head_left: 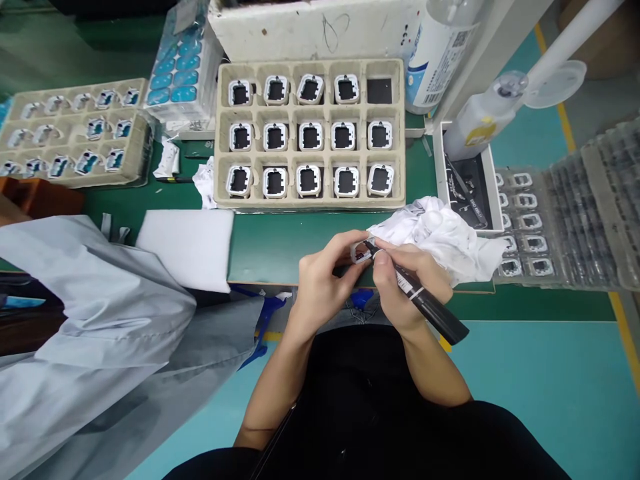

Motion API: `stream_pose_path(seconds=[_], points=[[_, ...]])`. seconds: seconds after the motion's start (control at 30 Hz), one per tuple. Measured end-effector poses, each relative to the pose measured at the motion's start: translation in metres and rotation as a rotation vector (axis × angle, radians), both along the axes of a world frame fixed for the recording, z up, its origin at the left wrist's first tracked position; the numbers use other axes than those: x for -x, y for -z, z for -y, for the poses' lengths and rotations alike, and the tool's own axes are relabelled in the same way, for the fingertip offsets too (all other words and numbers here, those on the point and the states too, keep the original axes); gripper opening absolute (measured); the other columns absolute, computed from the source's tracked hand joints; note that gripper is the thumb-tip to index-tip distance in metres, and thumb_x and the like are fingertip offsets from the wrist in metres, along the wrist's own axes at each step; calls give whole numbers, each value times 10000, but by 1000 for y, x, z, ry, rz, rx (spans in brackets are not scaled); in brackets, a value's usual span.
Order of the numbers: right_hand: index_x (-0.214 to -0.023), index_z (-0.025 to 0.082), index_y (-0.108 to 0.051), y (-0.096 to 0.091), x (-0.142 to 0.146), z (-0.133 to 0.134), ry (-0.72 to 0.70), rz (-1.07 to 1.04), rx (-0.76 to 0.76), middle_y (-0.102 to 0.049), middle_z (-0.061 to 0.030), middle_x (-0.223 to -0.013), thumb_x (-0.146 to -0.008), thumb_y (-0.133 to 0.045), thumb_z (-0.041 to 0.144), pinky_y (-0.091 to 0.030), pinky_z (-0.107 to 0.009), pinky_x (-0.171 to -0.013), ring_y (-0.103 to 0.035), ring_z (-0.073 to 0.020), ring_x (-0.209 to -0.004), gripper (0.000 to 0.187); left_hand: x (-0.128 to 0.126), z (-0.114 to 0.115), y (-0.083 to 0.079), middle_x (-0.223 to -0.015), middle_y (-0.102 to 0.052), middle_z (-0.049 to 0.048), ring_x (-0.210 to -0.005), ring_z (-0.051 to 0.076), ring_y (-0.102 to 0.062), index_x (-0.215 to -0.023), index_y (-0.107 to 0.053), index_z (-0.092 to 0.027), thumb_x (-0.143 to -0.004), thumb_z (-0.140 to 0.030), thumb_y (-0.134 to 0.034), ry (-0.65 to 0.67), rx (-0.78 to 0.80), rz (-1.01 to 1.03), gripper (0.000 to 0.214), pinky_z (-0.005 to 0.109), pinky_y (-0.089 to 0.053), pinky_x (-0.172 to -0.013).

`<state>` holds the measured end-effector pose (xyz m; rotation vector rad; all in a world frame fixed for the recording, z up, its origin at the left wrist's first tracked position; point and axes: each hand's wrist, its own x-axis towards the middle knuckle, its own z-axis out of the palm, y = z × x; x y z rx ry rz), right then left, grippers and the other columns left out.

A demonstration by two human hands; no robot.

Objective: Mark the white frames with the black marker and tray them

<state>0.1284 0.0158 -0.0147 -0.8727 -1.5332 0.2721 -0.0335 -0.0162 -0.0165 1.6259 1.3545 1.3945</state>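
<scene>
The left hand (320, 280) is holding a small white frame part (361, 250) just above the near edge of the green desk (270, 240). Its grip is closing narrowly, thumb and fingertips pinching the part's sides. The right hand (405, 287) is gripping a black marker (425, 300) in a tight pen hold, and the tip is touching the frame part while the capped end is pointing back toward the person. A crumpled white cloth (440, 233) is lying just beside the right hand.

Behind the hands a pulp tray (310, 202) is sitting on the desk. Fourteen of its fifteen compartments are carrying white-framed parts with dark centres, and the top-right compartment is showing only a dark floor. At the far left, a second pulp tray (70, 181) is holding parts with blue on them. To the right, a clear blister tray (575, 200) is carrying more white frames along its near-left columns, and a white box (493, 193) beside it is holding dark tools. A white foam pad (187, 247) is lying to the left, next to another person's grey sleeve (90, 320).
</scene>
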Motion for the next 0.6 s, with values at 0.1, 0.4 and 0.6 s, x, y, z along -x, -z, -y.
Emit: stream_pose_path(seconds=[0.1, 0.4, 0.6], points=[[-1173, 303, -831, 3, -2, 0, -9, -14, 33, -967, -11, -1051, -1130, -857, 204, -795, -349, -742, -943, -227, -816, 111, 1, 0, -1, -1265, -969, -6, -1021, 163, -949, -1469, -840, -300, -1137, -210, -875, 3, 24, -3, 345, 228, -766, -974], [-1178, 321, -832, 4, -2, -3, -30, 18, 29, -966, -10, -1033, -1127, -838, 205, -779, -375, -668, -938, -250, -786, 127, 4, -5, -6, -1181, -972, 23, -1062, 218, -970, -1431, -840, -270, -1064, -328, -967, 44, 196, 184, 392, 297, -809, -1007], [-1134, 315, -822, 3, -1, -2, -10, -17, 10, -990, -37, -1112, -1137, -845, 267, -826, -396, -706, -967, -267, -830, 53, 6, -7, -13, -1062, -954, 9, -923, 194, -940, -1421, -813, -254, -952, -377, -1094, 65, 312, 291, 560, 268, -807, -891]])
